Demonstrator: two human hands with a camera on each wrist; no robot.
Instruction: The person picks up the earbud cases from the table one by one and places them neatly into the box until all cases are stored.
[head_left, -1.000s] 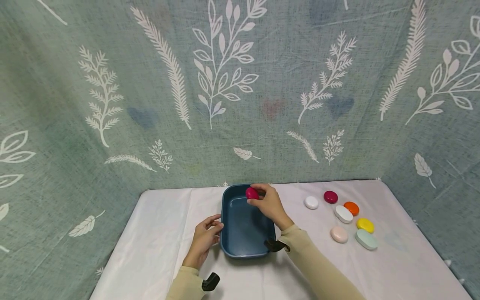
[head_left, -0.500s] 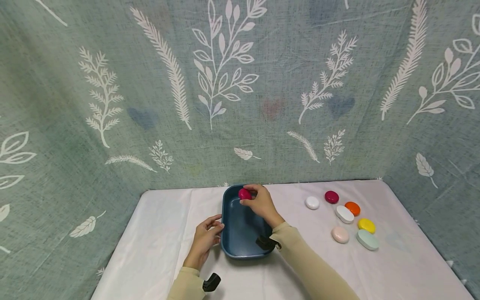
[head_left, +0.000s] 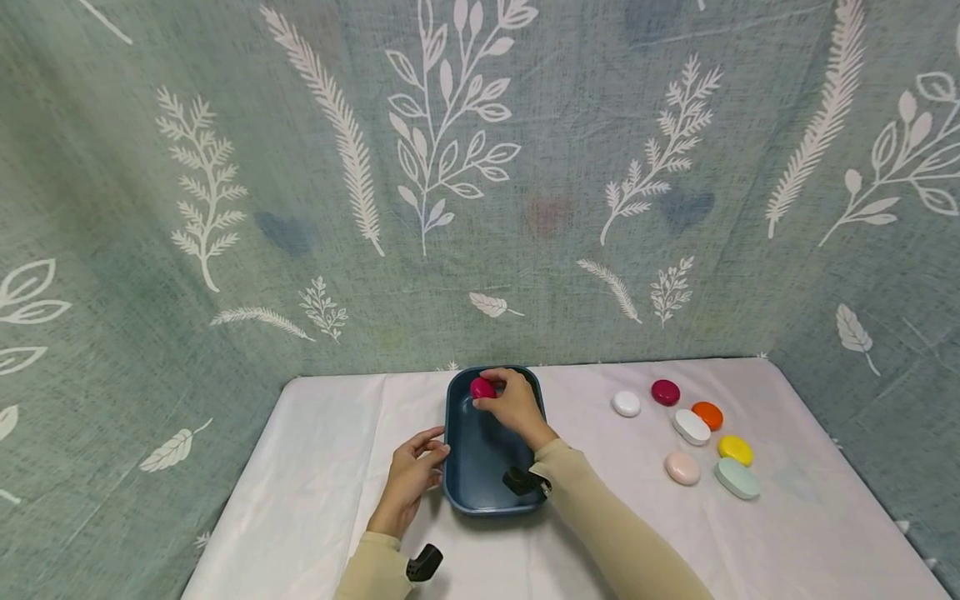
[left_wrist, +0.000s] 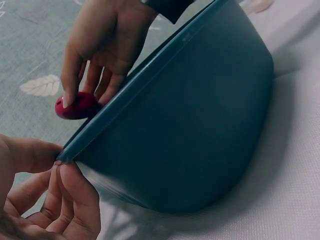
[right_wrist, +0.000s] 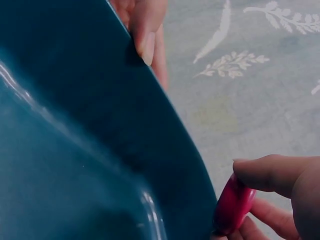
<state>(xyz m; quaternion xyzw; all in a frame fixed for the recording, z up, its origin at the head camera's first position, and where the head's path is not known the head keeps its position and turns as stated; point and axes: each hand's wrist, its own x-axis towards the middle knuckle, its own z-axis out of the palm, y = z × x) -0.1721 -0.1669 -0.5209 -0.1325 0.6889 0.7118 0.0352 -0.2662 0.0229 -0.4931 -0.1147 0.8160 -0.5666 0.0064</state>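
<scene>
A deep blue rectangular dish (head_left: pixel 478 454) with rounded corners stands on the white cloth. My left hand (head_left: pixel 408 477) holds its left side; the right wrist view shows the thumb inside the rim and fingers outside. Over the dish's far end, my right hand (head_left: pixel 517 408) grips a glossy crimson pebble-shaped piece (head_left: pixel 482 388) between thumb and fingers. In the left wrist view, this crimson piece (left_wrist: pixel 75 106) is close to the rim, held from above. It appears edge-on beside the dish wall in the right wrist view; whether it touches the wall I cannot tell.
Several similar rounded pieces lie on the right: white (head_left: pixel 626 404), dark red (head_left: pixel 665 392), orange (head_left: pixel 707 416), another white (head_left: pixel 692 427), yellow (head_left: pixel 736 450), pale pink (head_left: pixel 682 467) and pale green (head_left: pixel 737 478). A patterned green curtain (head_left: pixel 487 208) hangs behind the table.
My right hand has moved left with the crimson piece, from the dish's far right part toward its far left. The left hand stays at the rim.
</scene>
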